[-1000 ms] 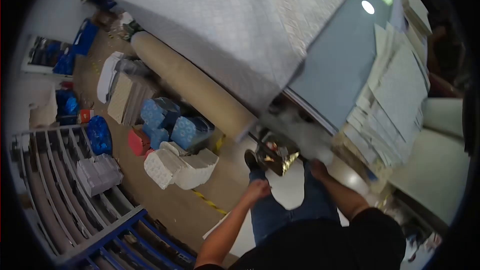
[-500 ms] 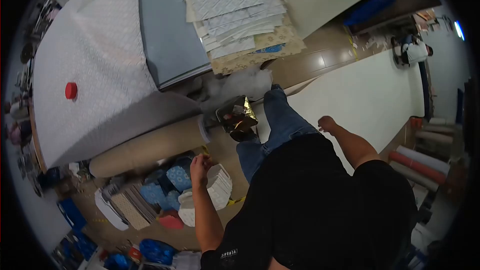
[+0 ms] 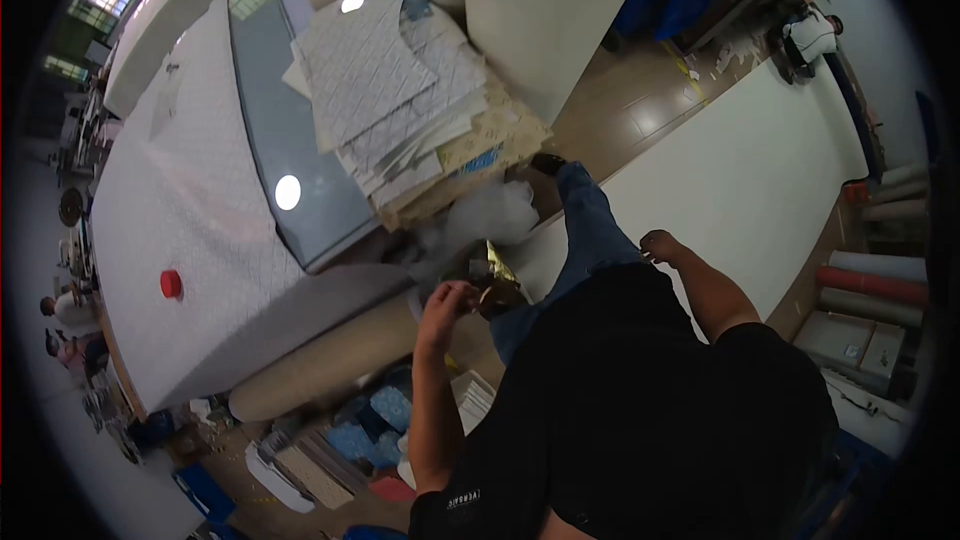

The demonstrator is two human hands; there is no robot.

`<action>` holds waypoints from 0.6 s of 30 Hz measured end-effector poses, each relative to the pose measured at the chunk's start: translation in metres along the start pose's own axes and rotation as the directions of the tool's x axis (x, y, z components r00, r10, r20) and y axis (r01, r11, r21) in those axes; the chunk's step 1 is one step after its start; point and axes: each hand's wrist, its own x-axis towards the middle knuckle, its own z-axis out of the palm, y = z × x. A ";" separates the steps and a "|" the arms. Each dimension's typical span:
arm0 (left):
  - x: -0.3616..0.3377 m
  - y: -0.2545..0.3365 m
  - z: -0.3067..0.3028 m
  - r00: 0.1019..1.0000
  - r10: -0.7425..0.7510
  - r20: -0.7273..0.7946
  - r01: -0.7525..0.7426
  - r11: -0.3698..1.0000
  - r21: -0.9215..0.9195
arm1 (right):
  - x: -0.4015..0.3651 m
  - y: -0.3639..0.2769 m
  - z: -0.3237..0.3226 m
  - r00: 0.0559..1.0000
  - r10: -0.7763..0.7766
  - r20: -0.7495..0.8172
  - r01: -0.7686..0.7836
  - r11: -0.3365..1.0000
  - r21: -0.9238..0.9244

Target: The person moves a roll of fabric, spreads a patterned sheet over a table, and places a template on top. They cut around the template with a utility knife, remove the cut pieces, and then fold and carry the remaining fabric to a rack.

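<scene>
My left hand (image 3: 447, 308) is held out over the floor with loosely bent fingers and nothing visible in them. In this view it overlaps the edge of a dark bin lined with gold foil (image 3: 503, 285). My right hand (image 3: 657, 246) hangs beside my hip with its fingers half curled and apart, holding nothing I can see. Behind it stretches a long white sheet-like surface (image 3: 735, 175). Ahead of my legs is a stack of quilted fabric pieces (image 3: 375, 60), with tan floral pieces at the bottom.
On the left, a table draped in white quilted fabric (image 3: 190, 210) carries a red round object (image 3: 171, 284). A tan roll (image 3: 320, 355) lies below its edge, near folded blue fabric (image 3: 390, 408). Fabric rolls (image 3: 870, 285) lie at right. A person (image 3: 810, 38) crouches at the far right.
My view has turned and moved forward as I step. My left hand has risen in view toward the foil-lined bin. My right hand stays by my hip.
</scene>
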 end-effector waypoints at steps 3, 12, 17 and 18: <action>0.041 0.026 0.062 0.992 -0.036 0.123 0.025 0.996 0.086 | 0.056 -0.050 -0.068 0.998 -0.069 0.016 0.067 0.992 0.107; 0.261 0.075 0.283 0.938 -0.219 0.269 0.029 0.822 0.569 | 0.358 -0.315 -0.318 0.673 -0.686 -0.276 0.719 0.695 0.026; 0.313 0.105 0.355 0.919 -0.385 -0.081 0.338 0.668 0.664 | 0.379 -0.271 -0.336 0.862 -0.499 -0.093 0.495 0.786 0.370; 0.335 0.061 0.329 0.951 -0.309 0.018 0.214 0.699 0.682 | 0.356 -0.257 -0.347 0.921 -0.389 -0.005 0.349 0.821 0.452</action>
